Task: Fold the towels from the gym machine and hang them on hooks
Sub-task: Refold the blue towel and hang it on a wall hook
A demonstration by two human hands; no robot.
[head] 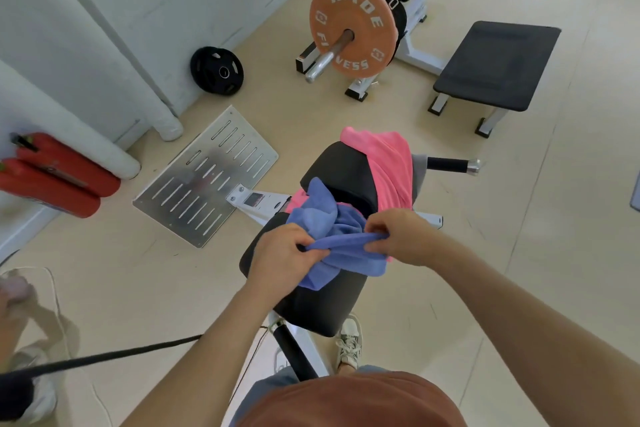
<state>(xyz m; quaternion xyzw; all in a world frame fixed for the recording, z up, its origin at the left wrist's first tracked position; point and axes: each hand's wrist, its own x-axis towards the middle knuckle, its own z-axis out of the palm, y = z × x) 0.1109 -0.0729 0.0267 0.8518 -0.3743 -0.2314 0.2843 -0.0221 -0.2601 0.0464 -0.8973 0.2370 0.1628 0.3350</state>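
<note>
A crumpled blue towel (332, 218) lies on the black padded seat (318, 305) of the gym machine. My left hand (284, 250) and my right hand (401, 236) both pinch one edge of it, stretched between them just above the seat. A pink towel (384, 166) is draped over the machine's black backrest pad (343, 173), behind the blue one. No hooks are in view.
A slotted metal footplate (204, 177) lies left of the machine. An orange weight plate (353, 28) on a bar, a black bench (495, 66) and a black plate (216, 70) stand farther off. Two red extinguishers (52, 177) lie by the wall. Another person's leg (20, 305) shows at the left.
</note>
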